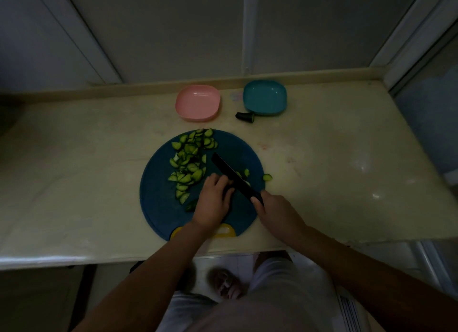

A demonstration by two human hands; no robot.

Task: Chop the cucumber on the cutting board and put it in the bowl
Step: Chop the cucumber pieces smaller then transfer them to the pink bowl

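A round blue cutting board (161, 215) lies on the counter, with several cucumber slices (189, 158) piled on its left and far part. My left hand (213, 200) holds down an uncut cucumber piece (191, 205), mostly hidden under the fingers. My right hand (275, 210) grips the handle of a black knife (233, 175), whose blade lies across the board beside my left fingers. A few cut slices (267, 177) sit to the right of the blade, one at the board's edge. An empty pink bowl (197, 102) and an empty teal bowl (264, 97) stand behind the board.
A cut-off cucumber end (244, 116) lies on the pale counter (347, 158) in front of the teal bowl. The counter's front edge runs just below the board's yellow handle (226, 231). A wall closes off the back.
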